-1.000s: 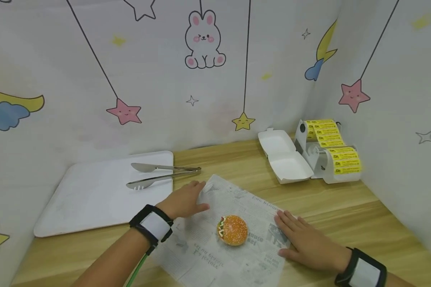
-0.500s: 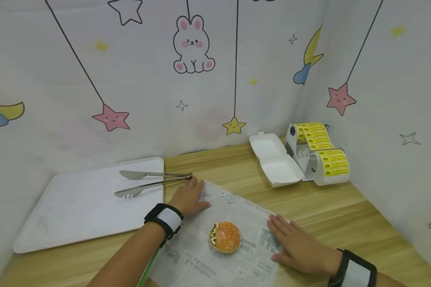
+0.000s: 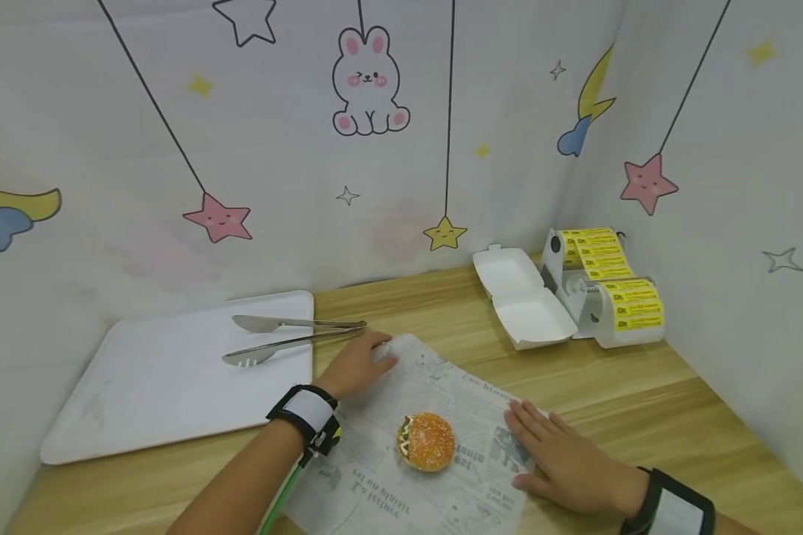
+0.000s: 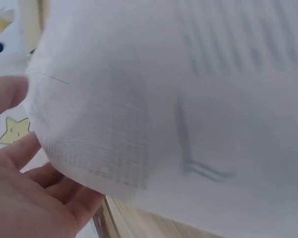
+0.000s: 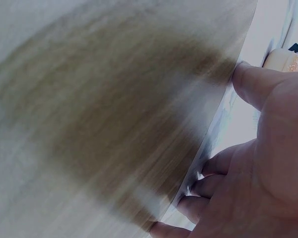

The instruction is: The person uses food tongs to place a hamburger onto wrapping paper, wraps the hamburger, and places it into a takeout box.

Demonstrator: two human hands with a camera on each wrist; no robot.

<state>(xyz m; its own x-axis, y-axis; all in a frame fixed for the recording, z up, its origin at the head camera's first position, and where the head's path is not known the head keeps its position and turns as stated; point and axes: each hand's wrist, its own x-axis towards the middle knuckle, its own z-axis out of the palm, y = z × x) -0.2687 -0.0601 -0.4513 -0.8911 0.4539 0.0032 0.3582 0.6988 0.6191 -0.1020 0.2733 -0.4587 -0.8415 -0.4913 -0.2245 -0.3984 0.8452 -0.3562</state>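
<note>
A sesame-bun burger [image 3: 427, 442] lies near the middle of a newsprint-patterned wrapping sheet [image 3: 468, 416] on the table. My left hand [image 3: 355, 368] is at the sheet's far left edge, thumb apart from the fingers. In the left wrist view, the sheet [image 4: 154, 124] bulges close to the camera, and the left fingertips [image 4: 27, 148] meet its edge or pass behind it. My right hand [image 3: 569, 461] rests flat on the sheet's right edge, fingers straight. The right wrist view shows those fingertips [image 5: 216, 163] along the edge, with part of the burger [image 5: 283, 60] beyond the thumb.
A white tray [image 3: 174, 386] stands at the left, with metal tongs [image 3: 288, 345] lying across its right edge. An opened white takeaway box [image 3: 531, 316] sits at the back right beside a label dispenser [image 3: 592, 297] with yellow labels. Patterned walls [image 3: 274, 148] enclose the table.
The view has shifted slightly. My left hand's thumb and index finger look closer together at the sheet's far left edge. The right hand and burger stay in place on the sheet.
</note>
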